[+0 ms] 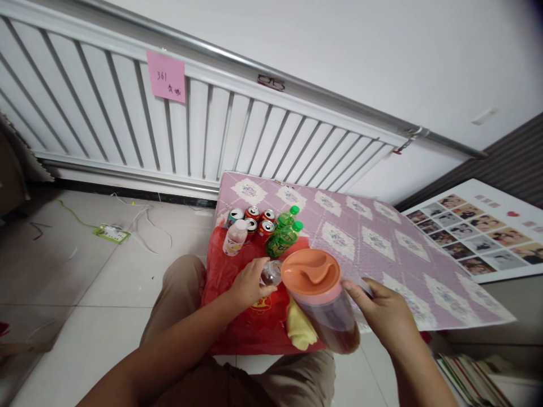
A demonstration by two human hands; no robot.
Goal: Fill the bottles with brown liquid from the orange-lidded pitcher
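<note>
A red covering lies across one end of the patterned cloth. Nearest, the right hand grasps a pitcher, tilted, its long axis running from base to orange lid toward eleven o'clock. At the lid's nine o'clock, just beside it, the left hand grips a clear vessel. Beyond, toward eleven, stand green bottles.

Floral cover w/ red sheet atop: 5 cans, 3 upright btls, yel. cloth.
</note>
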